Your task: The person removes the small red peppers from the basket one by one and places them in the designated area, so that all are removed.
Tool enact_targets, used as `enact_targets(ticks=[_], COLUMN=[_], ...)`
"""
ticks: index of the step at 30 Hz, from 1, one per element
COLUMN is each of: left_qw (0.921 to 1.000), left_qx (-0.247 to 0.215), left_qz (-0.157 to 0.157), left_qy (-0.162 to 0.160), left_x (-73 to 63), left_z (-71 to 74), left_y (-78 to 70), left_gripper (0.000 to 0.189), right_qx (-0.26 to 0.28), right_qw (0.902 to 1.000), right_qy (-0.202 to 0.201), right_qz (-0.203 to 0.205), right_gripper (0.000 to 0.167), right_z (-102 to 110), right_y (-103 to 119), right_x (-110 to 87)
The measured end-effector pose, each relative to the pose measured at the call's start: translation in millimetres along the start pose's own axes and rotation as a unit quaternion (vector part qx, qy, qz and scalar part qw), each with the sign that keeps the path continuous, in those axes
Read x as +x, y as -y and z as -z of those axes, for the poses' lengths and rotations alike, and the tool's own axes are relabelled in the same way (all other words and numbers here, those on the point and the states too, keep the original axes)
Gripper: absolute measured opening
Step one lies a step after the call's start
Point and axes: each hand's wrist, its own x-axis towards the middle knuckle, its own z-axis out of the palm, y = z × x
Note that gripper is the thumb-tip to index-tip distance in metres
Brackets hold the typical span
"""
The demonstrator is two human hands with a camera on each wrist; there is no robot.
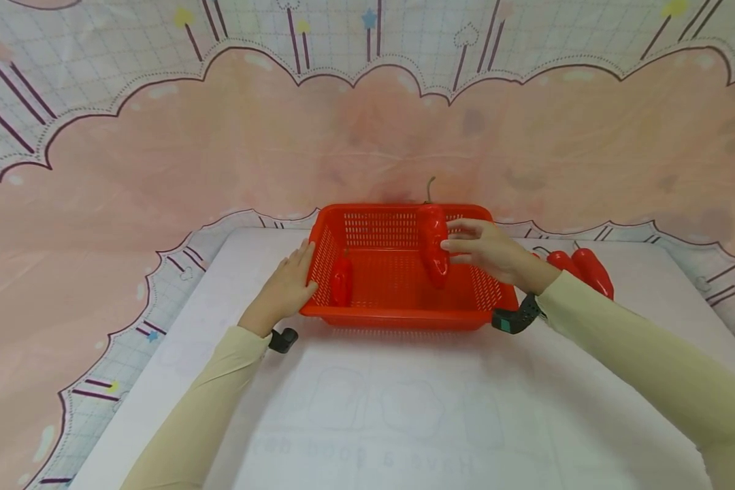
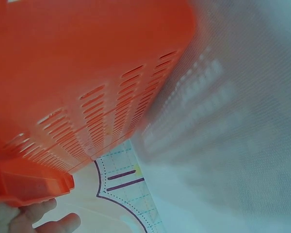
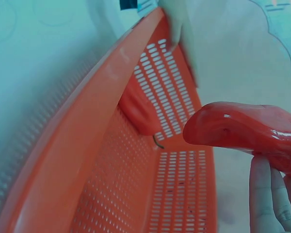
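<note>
My right hand point(image 1: 493, 253) holds a glossy red pepper point(image 1: 432, 245) by its side, stem up, over the right part of a red plastic basket point(image 1: 404, 318). In the right wrist view, the fingers point(image 3: 263, 194) press against this pepper point(image 3: 247, 127), and the thumb is hidden. My left hand point(image 1: 284, 289) rests at the basket's left rim, with its fingers straight along the outside. Inside the basket, a second red pepper point(image 1: 341, 280) lies by the left wall. The left wrist view shows the slotted basket wall point(image 2: 102, 104) and fingertips at its rim.
Several more red peppers point(image 1: 593, 271) lie on the white tabletop point(image 1: 367, 408) to the right of the basket, partly behind my right forearm. A patterned cloth point(image 1: 251, 150) hangs behind the table and shows along its left and right sides.
</note>
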Motion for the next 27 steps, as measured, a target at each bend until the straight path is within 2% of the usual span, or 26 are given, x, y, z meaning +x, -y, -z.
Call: enact_targets(ticks=[7,17,23,27], left_qw=[1.0,1.0,1.0,1.0], left_qx=[0.002,0.003,0.001,0.002], left_qz=[0.0,-0.002,0.0,-0.003], left_qy=[-0.001,-0.004,-0.001,-0.006], left_x=[-0.4,-0.5,-0.8,-1.1], left_z=[1.0,-0.1,-0.5,-0.6], left_y=[-0.5,0.4,-0.1,-0.2], left_gripper=[0.074,0.073,0.073,0.073], right_qx=[0.013,-0.027,-0.007,0.005], right_qw=[0.9999,0.9993,0.9995,0.9997], right_qy=[-0.003,-0.026,-0.03,-0.026], right_qz=[0.001,-0.006,-0.005,0.001], right_gripper=[0.06,0.065,0.069,0.061], right_z=[11.3,23.9,33.3,41.2], right_y=[2.2,0.8,-1.7,-4.0], right_x=[-11.4,-23.3,-30.1,-33.8])
